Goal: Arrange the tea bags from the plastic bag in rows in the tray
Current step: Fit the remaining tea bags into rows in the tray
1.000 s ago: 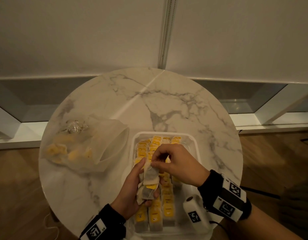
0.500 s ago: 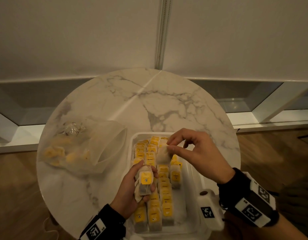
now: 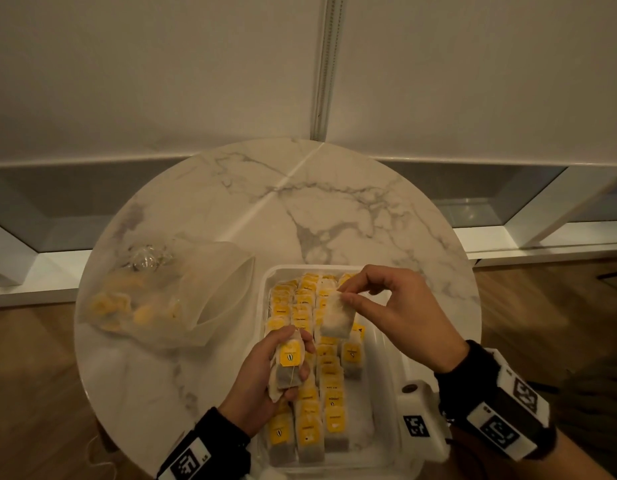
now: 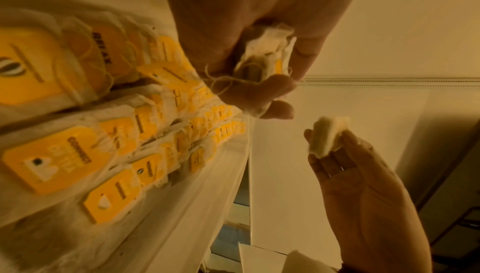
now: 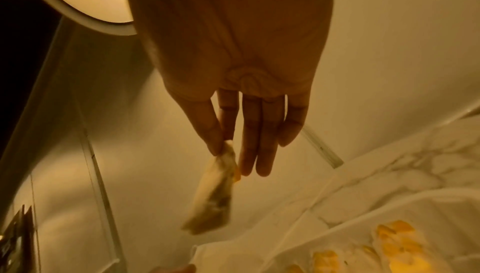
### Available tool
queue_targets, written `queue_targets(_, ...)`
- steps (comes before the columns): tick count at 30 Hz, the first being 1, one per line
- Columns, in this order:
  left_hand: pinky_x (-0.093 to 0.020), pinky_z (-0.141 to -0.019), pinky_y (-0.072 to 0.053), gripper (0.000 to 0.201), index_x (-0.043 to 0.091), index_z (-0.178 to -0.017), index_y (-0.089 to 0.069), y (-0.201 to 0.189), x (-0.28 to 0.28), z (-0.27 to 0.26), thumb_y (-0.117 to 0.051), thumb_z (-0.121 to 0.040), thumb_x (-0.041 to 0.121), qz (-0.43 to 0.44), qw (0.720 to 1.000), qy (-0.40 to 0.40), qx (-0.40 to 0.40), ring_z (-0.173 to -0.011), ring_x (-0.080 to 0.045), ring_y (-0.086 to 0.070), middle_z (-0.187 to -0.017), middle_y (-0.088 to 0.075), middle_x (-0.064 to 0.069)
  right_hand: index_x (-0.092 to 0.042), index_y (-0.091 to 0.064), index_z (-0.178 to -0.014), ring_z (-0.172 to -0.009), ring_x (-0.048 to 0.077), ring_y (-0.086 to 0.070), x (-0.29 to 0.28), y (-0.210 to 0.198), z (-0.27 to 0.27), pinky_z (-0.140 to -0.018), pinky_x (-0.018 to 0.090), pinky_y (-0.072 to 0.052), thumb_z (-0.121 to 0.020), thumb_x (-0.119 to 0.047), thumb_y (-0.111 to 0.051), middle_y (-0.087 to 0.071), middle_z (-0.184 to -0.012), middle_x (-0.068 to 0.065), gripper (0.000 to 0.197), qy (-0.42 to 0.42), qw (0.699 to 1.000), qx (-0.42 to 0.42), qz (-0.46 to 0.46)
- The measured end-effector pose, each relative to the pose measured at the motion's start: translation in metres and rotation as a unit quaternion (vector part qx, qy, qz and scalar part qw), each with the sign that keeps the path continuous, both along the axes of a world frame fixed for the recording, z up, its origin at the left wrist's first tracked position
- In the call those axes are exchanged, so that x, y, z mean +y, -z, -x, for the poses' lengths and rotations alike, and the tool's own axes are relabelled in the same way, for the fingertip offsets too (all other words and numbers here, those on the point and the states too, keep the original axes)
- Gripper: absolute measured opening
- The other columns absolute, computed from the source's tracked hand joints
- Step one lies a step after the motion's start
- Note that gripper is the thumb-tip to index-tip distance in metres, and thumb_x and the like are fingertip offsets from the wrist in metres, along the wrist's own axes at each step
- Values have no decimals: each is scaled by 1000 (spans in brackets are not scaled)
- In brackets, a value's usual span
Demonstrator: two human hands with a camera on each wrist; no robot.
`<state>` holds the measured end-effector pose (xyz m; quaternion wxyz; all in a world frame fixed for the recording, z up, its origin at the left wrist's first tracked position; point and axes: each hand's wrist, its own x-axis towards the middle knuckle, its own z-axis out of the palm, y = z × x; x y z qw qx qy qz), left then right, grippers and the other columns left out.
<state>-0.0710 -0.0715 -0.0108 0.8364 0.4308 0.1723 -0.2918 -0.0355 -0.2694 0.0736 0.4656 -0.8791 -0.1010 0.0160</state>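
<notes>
Right hand (image 3: pixel 400 310) pinches one pale paper tea bag (image 3: pixel 338 318) by its top corner between thumb and forefinger, other fingers loosely extended; the bag hangs above the far half of the tray, not touching the rows. Left hand (image 3: pixel 269 372) curls round a small bundle of tea bags with a yellow tag on top (image 3: pixel 290 367), held over the tray's near-left part; strings trail from the bundle in the left wrist view.

Shallow white plastic tray (image 3: pixel 386 358) sits on the round white marble worktop (image 3: pixel 300 209). It carries overlapping rows of yellow-tagged tea bags (image 3: pixel 329 403): two left rows look full front to back, the third nearly so, and a fourth row on the right has only a few bags at the far end. Bare tray floor along the right side.

Crumpled clear plastic bag (image 3: pixel 168 296) lies left of the tray, mouth open toward it, some yellow-tagged bags inside.

Judgement: past halfway. Left: place the held bags, empty the plastic bag, fill the right side.

Readable on tags, left wrist view: "RELAX", "CONNECT". Brand logo too small to read.
</notes>
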Motion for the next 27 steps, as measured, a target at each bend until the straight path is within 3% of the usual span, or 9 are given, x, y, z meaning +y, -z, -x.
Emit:
queue_targets(4,-17,-34,-27,27,4,-93,-59,-1,0,1,-55,-89,30,-26,999,2,-38,-47,-14,-51,-86,-59,-9,-22,-66,-74,-63,10,-67,-2,3,1,-68,37,-56,-86,-17,-72,-70,-72,-11,15,16,999,11,43)
queue_targets(7,-18,-35,-28,27,3,-94,-58,-2,-1,2,-58,-88,30,-39,997,7,-59,-49,-15,-51,-87,-59,-9,-25,-65,-75,-65,7,-64,-2,5,1,-68,38,-55,-86,-20,-71,-67,-73,-15,13,21,993,-16,114)
queue_targets(13,-18,-37,-28,30,3,-94,-61,-3,0,3,-68,-81,29,-57,994,6,-90,-51,-17,-54,-90,-61,-11,-24,-66,-77,-66,6,-64,-1,7,2,-69,37,-55,-86,-22,-71,-67,-74,-16,11,17,993,6,117)
queue_targets(17,-20,-38,-32,39,5,-98,-66,-5,-1,4,-75,-74,34,-80,989,0,-123,-55,-18,-55,-92,-65,-10,-16,-67,-76,-59,11,-69,3,3,4,-67,37,-58,-87,-13,-70,-70,-72,-6,12,-3,997,62,45)
queue_targets(22,-20,-38,-36,39,6,-108,-66,-7,-3,5,-72,-79,32,-80,986,28,-140,-50,-16,-54,-70,-59,-8,-8,-67,-79,-62,21,-73,11,2,9,-59,24,-55,-89,-8,-70,-73,-74,5,11,-29,989,131,-68)
queue_targets(24,-20,-36,-36,38,5,-100,-66,-8,-5,6,-75,-76,33,-66,986,44,-145,-45,-15,-52,-64,-57,-9,-4,-66,-80,-61,23,-73,13,3,10,-56,19,-50,-89,-7,-69,-73,-74,7,10,-31,983,151,-101)
queue_targets(27,-19,-35,-36,28,11,-84,-66,-7,-5,6,-76,-73,35,-52,987,52,-143,-45,-16,-51,-64,-54,-11,0,-65,-84,-61,26,-72,15,6,11,-56,26,-48,-93,-10,-64,-72,-73,7,13,-36,978,164,-126)
